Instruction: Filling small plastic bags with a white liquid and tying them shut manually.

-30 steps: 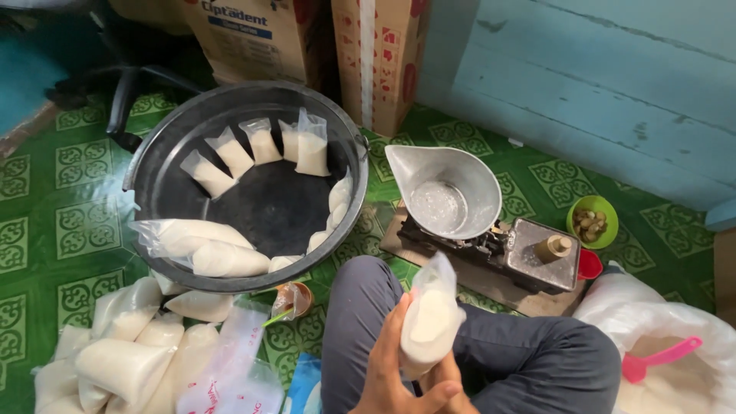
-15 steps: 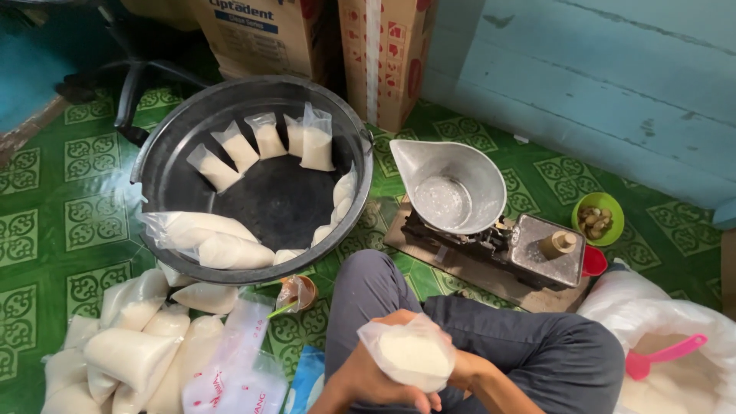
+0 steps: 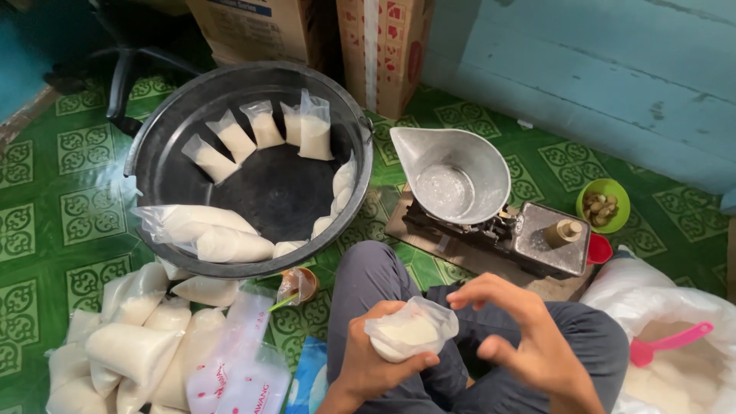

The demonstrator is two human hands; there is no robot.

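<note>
Fingers of the left hand (image 3: 376,360) wrap beneath a small clear bag of white grains (image 3: 410,331), while the right hand (image 3: 529,337) hovers spread just beside its open top.

The left hand (image 3: 376,360) grips a small clear bag of white grain (image 3: 410,333) over the lap, while the right hand (image 3: 525,337) hovers just beside its open top, fingers spread. Ahead on the green patterned floor (image 3: 46,215) sit a black basin (image 3: 153,153) lined with filled bags and a balance scale (image 3: 498,222) with a metal scoop pan (image 3: 452,176).
</note>
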